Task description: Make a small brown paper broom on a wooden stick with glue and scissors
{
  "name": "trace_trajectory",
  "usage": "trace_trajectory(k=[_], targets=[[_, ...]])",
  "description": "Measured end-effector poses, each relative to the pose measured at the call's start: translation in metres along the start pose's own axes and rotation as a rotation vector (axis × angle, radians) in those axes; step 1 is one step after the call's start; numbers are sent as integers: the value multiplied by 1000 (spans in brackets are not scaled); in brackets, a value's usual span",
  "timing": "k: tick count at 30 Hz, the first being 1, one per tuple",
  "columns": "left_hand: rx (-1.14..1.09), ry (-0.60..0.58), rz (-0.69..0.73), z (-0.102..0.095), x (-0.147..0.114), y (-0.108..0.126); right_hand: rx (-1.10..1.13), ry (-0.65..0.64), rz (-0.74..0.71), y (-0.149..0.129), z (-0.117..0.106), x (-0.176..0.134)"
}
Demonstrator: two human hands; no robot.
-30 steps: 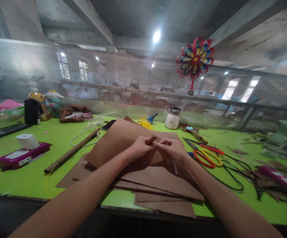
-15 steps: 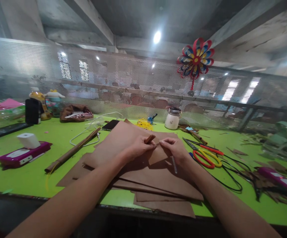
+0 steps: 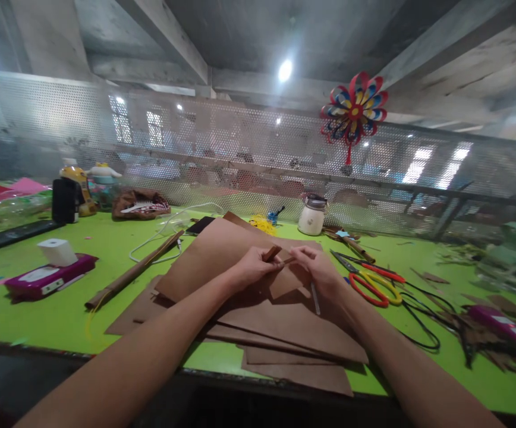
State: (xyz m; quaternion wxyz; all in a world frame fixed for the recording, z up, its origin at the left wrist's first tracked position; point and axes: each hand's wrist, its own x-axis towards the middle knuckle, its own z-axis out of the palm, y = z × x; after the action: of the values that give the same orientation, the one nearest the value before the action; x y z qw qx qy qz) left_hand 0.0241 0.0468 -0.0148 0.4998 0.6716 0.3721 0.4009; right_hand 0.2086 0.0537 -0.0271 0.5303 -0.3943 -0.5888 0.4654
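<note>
Over a stack of brown paper sheets (image 3: 204,252), my left hand (image 3: 254,267) is closed on a small folded or rolled brown paper strip (image 3: 271,253). Its upper end sticks out above the fingers. My right hand (image 3: 318,267) pinches a thin part of brown paper just to the right, and the fingertips hide how the two parts join. Out from under the right palm pokes a thin translucent stick (image 3: 315,299), perhaps held by the hidden fingers. A smaller brown paper piece (image 3: 286,283) lies below both hands.
Scissors with red and yellow handles (image 3: 374,288) lie right of the hands. A brown paper tube (image 3: 135,270) and a purple device (image 3: 50,277) lie left. Behind are a white jar (image 3: 312,215) and yellow shreds (image 3: 262,224); a black cord (image 3: 430,321) curls at right.
My right hand has shifted slightly away from the left, and more of the brown strip shows between the fingertips. The whole view has moved a little.
</note>
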Motion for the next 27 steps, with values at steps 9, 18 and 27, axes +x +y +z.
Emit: trace_trajectory(k=[9, 18, 27], targets=[[61, -83, 2, -8, 3, -7, -67, 11, 38, -3, -4, -3], [22, -56, -62, -10, -1, 1, 15, -36, 24, 1, -6, -1], [132, -114, -27, -16, 4, -3, -83, 12, -26, 4, -9, 2]])
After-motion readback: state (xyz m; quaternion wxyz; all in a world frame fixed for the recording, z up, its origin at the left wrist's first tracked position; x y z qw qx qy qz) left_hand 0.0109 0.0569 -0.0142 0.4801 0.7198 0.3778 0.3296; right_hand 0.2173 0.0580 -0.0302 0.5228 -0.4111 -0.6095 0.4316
